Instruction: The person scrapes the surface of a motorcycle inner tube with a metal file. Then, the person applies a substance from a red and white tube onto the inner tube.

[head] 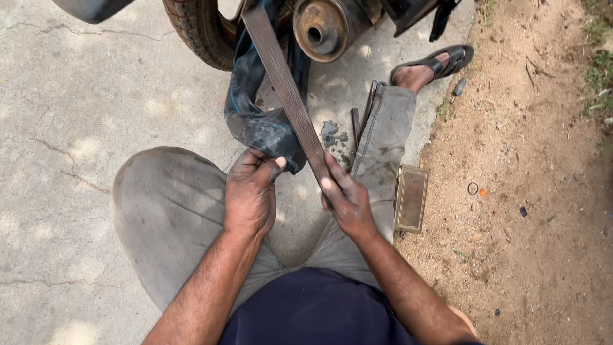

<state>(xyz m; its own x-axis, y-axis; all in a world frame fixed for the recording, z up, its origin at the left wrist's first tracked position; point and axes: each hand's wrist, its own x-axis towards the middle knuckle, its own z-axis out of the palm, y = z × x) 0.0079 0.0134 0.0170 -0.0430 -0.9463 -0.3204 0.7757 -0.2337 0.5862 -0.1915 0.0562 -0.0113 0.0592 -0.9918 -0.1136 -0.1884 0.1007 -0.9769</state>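
- Both forearms reach out over grey-trousered knees, nearest the camera.
- Left hand (250,195): fingers closed on the lower fold of a black inner tube (262,124).
- Right hand (347,201): fingers wrapped around the lower end of a flat metal bar (285,89).
- Bar slants up across the tube toward the tyre (196,29).
- Tube hangs from the wheel, above concrete floor (76,115).
- Small metal tin (410,198) lies just beside the right leg.
- Sandalled foot (428,69) rests by an exhaust pipe (322,27).
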